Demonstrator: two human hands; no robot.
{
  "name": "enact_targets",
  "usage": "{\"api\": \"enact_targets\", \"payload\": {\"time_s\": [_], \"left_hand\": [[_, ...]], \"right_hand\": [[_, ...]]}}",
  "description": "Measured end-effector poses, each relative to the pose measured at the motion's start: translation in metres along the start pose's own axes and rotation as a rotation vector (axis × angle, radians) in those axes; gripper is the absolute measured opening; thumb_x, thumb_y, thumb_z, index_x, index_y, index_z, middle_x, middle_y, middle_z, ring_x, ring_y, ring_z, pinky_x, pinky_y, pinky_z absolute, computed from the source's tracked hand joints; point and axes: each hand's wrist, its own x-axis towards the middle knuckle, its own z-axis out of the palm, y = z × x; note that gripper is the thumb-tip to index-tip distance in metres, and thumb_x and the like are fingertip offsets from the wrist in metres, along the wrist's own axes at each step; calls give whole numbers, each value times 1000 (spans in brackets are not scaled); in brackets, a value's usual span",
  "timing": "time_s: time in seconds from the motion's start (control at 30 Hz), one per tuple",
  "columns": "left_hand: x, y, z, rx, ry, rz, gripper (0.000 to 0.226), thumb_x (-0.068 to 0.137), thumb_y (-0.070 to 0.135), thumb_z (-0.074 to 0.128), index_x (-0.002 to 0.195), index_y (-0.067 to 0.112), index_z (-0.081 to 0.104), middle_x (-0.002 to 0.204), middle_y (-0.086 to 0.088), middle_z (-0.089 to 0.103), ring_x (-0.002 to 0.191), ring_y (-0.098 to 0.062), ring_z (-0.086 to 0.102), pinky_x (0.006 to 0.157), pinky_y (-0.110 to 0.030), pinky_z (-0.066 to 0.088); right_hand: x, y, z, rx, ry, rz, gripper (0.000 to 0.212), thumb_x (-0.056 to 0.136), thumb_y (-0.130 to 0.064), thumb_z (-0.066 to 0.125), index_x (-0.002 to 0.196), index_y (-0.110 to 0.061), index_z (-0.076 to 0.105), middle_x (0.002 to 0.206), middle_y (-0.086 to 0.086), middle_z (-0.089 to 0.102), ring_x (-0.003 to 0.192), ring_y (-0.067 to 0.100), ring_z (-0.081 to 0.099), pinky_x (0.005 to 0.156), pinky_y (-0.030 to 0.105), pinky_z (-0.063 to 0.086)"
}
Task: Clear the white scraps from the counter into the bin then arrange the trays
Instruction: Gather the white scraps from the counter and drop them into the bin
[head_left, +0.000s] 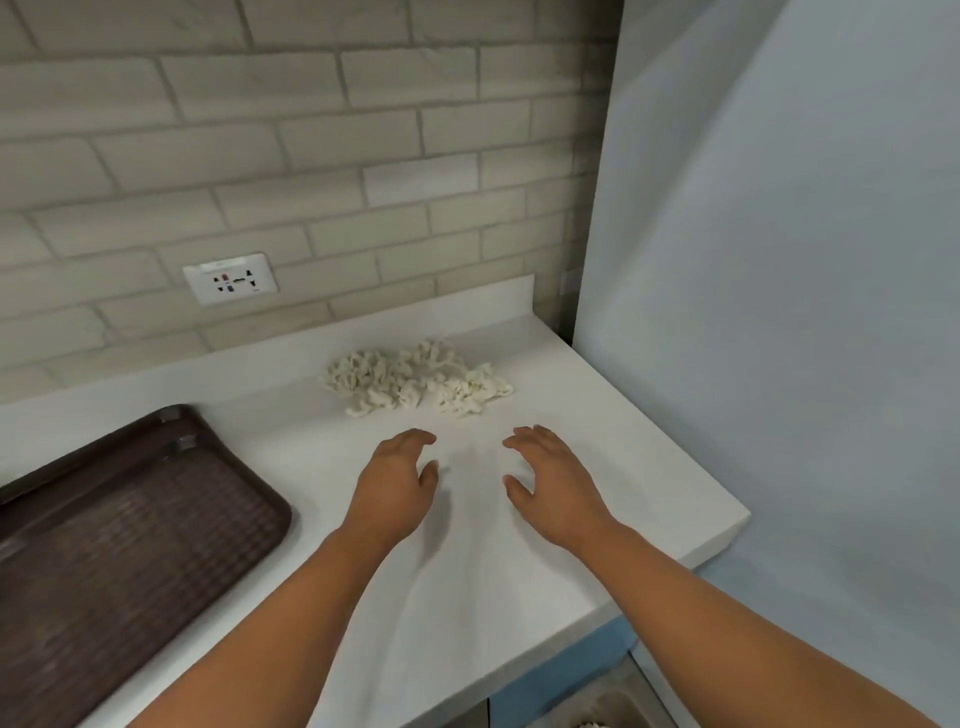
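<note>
White counter (623, 426) fills the middle of the frame, running from the lower left up to a corner at right. Pale brick-pattern tiles (311, 130) cover the wall behind it, with a socket (231, 278) set low at centre left. A plain blue-grey panel (779, 260) takes up the right side.

The scraps (415, 376) lie in a loose white heap on the counter at centre frame, near the back edge. Brown trays (130, 545) sit at lower left, stacked, with two rims showing at the top corner, well apart from the heap.

Both arms reach in from the bottom edge. The left hand (395, 483) and the right hand (553, 483) are side by side over bare counter, just below the scraps and not touching them. Each has its palm down, its fingers spread and gently bent, and its thumb turned inward toward the other. Neither holds anything. Whether the fingertips touch the counter cannot be told.
</note>
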Motion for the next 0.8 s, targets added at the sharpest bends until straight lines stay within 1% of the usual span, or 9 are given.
{"api": "enact_targets", "payload": {"time_s": [0.1, 0.2, 0.33, 0.4, 0.5, 0.6, 0.67, 0.73, 0.8], "left_hand": [[23, -36, -4, 21, 15, -31, 37, 94, 24, 57, 131, 16, 57, 135, 1, 57, 127, -18, 48, 99, -27, 41], [52, -72, -5, 64, 15, -53, 35, 94, 22, 58, 127, 12, 61, 131, -3, 60, 125, -23, 48, 97, -33, 45], [92, -110, -3, 115, 9, -56, 34, 91, 19, 62, 124, 8, 63, 126, -8, 61, 118, -31, 50, 93, -37, 49], [112, -122, -1, 141, 2, -78, 38, 89, 19, 63, 126, 9, 62, 129, -9, 58, 117, -33, 49, 94, -39, 49], [137, -135, 5, 221, -58, -85, 44, 88, 23, 60, 131, 14, 58, 135, -11, 54, 120, -35, 47, 98, -44, 47], [156, -137, 13, 289, -86, -11, 39, 87, 25, 60, 125, 18, 61, 133, -8, 57, 117, -35, 49, 93, -44, 47], [165, -131, 21, 316, -81, 73, 36, 85, 26, 61, 121, 20, 64, 130, -5, 60, 116, -34, 51, 92, -44, 44], [171, -126, 32, 321, -109, 130, 40, 86, 31, 60, 125, 22, 61, 129, -2, 61, 117, -31, 52, 96, -45, 41], [173, -124, 44, 347, -153, 162, 43, 89, 37, 57, 130, 24, 58, 130, 1, 60, 118, -29, 51, 101, -46, 36]], "right_hand": [[31, -5, 15, -10, -2, -10, 47, 92, -30, 59, 138, -23, 50, 150, -5, 41, 145, 14, 24, 116, 25, 20], [59, -8, 36, 2, -1, -4, 46, 91, -30, 60, 136, -23, 52, 149, -4, 43, 144, 14, 25, 117, 29, 24], [85, -10, 60, -3, -2, 16, 46, 91, -29, 61, 135, -23, 53, 148, -5, 44, 143, 12, 26, 114, 22, 21], [94, -11, 69, -16, -8, 24, 45, 90, -29, 62, 134, -23, 54, 147, -6, 45, 143, 12, 28, 113, 21, 21], [108, -13, 79, -26, -29, 34, 44, 90, -29, 62, 133, -23, 55, 145, -5, 47, 140, 12, 33, 111, 21, 24], [124, -13, 88, -22, -28, 63, 44, 89, -30, 62, 132, -24, 55, 142, -7, 49, 136, 8, 38, 108, 18, 28], [131, -14, 94, -16, -29, 66, 43, 89, -30, 62, 132, -25, 56, 141, -8, 51, 134, 8, 40, 108, 20, 31], [139, -13, 102, -31, -49, 56, 43, 89, -32, 61, 131, -25, 56, 140, -8, 51, 133, 8, 41, 107, 21, 33], [148, -15, 108, -59, -67, 39, 42, 89, -31, 60, 131, -24, 57, 139, -6, 52, 131, 9, 43, 106, 20, 32]]}}
